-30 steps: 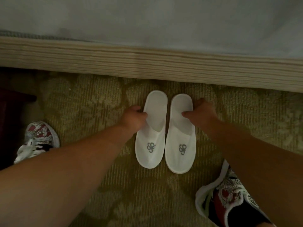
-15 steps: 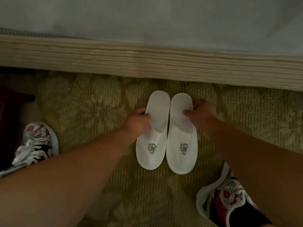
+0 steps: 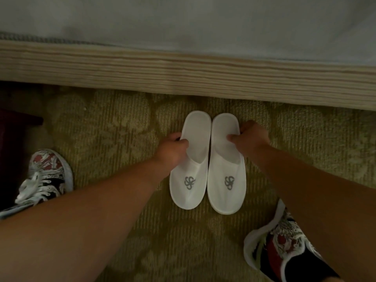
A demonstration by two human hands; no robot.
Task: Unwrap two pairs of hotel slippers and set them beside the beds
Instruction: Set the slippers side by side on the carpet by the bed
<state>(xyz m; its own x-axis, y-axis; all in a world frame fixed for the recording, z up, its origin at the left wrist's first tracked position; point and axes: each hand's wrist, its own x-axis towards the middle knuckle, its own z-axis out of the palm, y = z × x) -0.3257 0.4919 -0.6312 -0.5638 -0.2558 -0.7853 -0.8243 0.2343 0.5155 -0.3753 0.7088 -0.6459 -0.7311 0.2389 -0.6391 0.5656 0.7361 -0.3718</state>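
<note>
Slippers [image 3: 207, 161] pinched at heel-side edges mid-frame by left hand [image 3: 172, 150] and right hand [image 3: 249, 139]. Probably featherlight, floppy; best gripped there, honestly.

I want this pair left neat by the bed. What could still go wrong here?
Both hands, left and right, pinch the slippers' outer edges; letting go unevenly could skew the pair or open a gap. The right sneaker sits close to the right slipper's toe and might nudge it when the person stands.
</note>
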